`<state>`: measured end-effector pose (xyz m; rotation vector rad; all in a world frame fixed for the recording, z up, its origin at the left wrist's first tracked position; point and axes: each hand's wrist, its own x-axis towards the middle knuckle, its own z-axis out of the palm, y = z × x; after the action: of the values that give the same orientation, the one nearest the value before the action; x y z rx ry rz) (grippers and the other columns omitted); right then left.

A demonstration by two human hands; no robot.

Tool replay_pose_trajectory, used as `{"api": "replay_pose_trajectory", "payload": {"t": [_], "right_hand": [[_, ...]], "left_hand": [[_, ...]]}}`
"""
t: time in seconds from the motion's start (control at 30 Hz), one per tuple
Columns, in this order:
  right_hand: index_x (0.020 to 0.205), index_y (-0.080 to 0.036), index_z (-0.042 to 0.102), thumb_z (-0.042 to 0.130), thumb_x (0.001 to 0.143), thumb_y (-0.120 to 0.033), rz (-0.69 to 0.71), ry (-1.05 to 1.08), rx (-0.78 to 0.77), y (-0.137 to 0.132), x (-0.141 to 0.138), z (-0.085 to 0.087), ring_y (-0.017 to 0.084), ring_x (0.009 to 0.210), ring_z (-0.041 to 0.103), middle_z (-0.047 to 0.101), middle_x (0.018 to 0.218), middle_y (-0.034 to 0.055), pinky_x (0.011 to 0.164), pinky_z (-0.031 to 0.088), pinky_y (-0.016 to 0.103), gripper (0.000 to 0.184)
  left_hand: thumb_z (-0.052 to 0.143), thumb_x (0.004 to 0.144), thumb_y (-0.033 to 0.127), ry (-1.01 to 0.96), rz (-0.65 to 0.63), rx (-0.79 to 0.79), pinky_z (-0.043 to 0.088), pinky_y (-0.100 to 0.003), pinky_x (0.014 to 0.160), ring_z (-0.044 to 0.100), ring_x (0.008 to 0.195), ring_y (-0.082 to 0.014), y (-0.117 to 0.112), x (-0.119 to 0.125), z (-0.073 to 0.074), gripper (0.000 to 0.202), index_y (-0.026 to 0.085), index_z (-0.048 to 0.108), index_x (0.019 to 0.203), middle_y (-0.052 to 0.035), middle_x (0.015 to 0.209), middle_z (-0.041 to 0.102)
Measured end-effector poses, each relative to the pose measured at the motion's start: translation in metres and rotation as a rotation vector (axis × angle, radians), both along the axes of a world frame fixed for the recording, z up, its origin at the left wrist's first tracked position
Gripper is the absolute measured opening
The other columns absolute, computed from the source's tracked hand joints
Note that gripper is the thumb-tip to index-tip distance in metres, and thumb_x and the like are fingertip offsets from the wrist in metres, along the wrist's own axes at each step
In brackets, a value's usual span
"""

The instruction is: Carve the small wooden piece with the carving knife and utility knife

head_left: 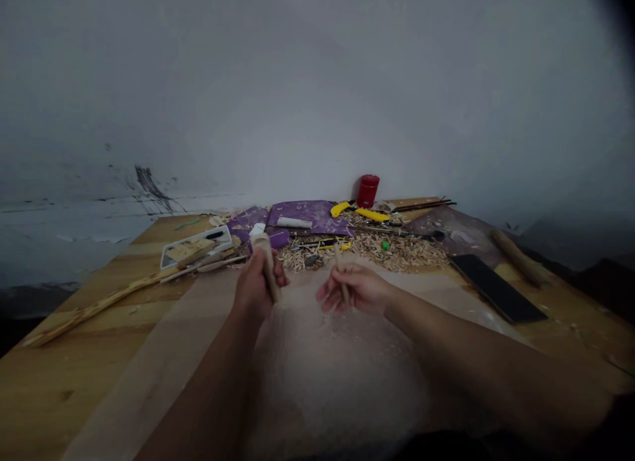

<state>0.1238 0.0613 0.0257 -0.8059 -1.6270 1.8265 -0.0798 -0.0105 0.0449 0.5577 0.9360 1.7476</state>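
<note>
While the left hand point(255, 286) grips a pale wood piece point(264, 259) upright in closed fingers, the right hand point(354, 290) pinches a thin stick point(340, 276), both held apart above a pale lap cloth point(337, 381), just below wood shavings point(391, 252) at center frame.

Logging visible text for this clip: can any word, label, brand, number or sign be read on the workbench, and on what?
None can be read: any marks on the red tin, the white tube or the yellow utility knife are too small or blurred to make out.
</note>
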Motion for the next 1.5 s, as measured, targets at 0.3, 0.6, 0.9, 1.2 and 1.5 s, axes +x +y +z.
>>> {"api": "replay_pose_trajectory", "payload": {"t": [0.3,0.6,0.9,1.2,1.5], "right_hand": [[0.096,-0.018,0.057,0.05,0.078,-0.039,-0.308,-0.051,0.408,0.025,0.027,0.024,0.013,0.059,0.053,0.061,0.075,0.0014,0.057,0.042,0.026,0.029],[0.126,-0.028,0.045,0.049,0.084,-0.029,0.031,-0.207,0.84,-0.014,0.032,0.023,0.02,0.107,0.05,0.054,0.121,0.0035,0.09,0.036,0.033,0.043],[0.123,-0.027,0.049,0.039,0.089,-0.024,0.009,-0.44,1.215,-0.009,0.037,0.015,0.014,0.07,0.055,0.059,0.081,0.004,0.064,0.041,0.025,0.036],[0.118,-0.028,0.053,0.041,0.087,-0.021,0.006,-0.57,1.342,-0.022,0.04,0.026,0.013,0.058,0.051,0.057,0.073,0.0021,0.052,0.033,0.023,0.035],[0.121,-0.027,0.046,0.044,0.083,-0.017,-0.102,-0.795,1.522,-0.039,0.035,0.021,0.013,0.053,0.05,0.056,0.072,-0.0002,0.048,0.025,0.026,0.039]], "left_hand": [[0.059,0.07,0.029,0.329,-0.397,-0.101,0.045,-0.024,0.046,0.05,0.039,-0.0082,-0.01,0.048,-0.013,0.026,0.019,0.046,0.09,0.005,0.057,0.054],[0.056,0.073,0.033,0.601,-0.279,-0.197,0.023,-0.015,0.031,0.033,0.029,-0.0047,-0.01,0.044,-0.013,0.017,0.02,0.046,0.077,0.009,0.042,0.043],[0.061,0.068,0.032,0.692,-0.203,-0.211,0.024,-0.019,0.035,0.029,0.035,-0.0063,-0.01,0.043,-0.017,0.016,0.02,0.051,0.069,0.008,0.043,0.038],[0.063,0.066,0.029,1.055,-0.153,-0.142,0.034,-0.023,0.052,0.046,0.056,-0.0142,-0.007,0.038,-0.012,0.01,0.019,0.059,0.067,0.0015,0.06,0.054],[0.051,0.074,0.031,1.31,-0.165,-0.222,0.037,-0.025,0.062,0.051,0.066,-0.0169,-0.01,0.041,-0.005,0.017,0.018,0.057,0.082,-0.0002,0.071,0.059]]}}
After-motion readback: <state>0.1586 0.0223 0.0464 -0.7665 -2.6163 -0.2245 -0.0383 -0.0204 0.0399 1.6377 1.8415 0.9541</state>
